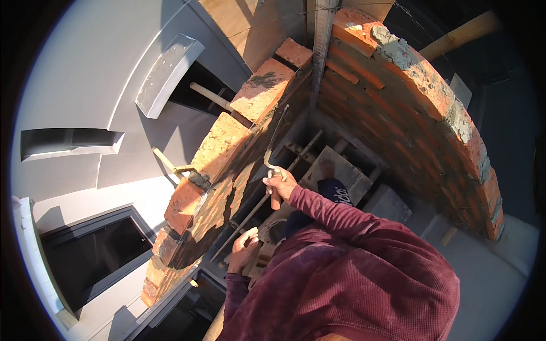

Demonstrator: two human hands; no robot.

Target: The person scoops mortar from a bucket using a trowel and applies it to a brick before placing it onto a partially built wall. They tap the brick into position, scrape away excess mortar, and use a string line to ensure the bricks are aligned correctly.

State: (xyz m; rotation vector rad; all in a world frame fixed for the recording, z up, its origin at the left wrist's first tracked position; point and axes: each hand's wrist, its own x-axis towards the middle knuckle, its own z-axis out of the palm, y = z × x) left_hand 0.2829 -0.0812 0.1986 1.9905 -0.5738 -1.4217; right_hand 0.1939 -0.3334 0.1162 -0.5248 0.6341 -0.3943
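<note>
Here the person in a dark red sweater leans over the corner of a brick wall, seen from above. The right hand (280,184) sits near the middle of the view, its fingers closed around the handle of a trowel (272,149). The thin metal blade rises from the fist toward 12 o'clock and lies against the shaded inner face of the left wall (227,170). The left hand (245,245) is lower, at about 7 o'clock from the right hand, and its fingers are curled around something pale; what it is cannot be told. That hand rests just beside the base of the same wall.

The left wall runs from 7 o'clock up to 12 o'clock, its top course of orange bricks lit by the sun, with grey mortar showing on one upper brick (263,88). The right wall (421,113) curves from 12 o'clock down to 4 o'clock, its top edge crusted with rough mortar. The two walls meet at a corner at 12 o'clock, where a straight metal rail (322,40) stands upright.

Between the walls, below the right hand, flat grey boards (340,170) lie across wooden supports. A long thin rod (250,219) slants along the foot of the left wall. Beyond the left wall, at 9 o'clock, a pale grey building face (85,85) shows dark window openings, well apart from the hands.
</note>
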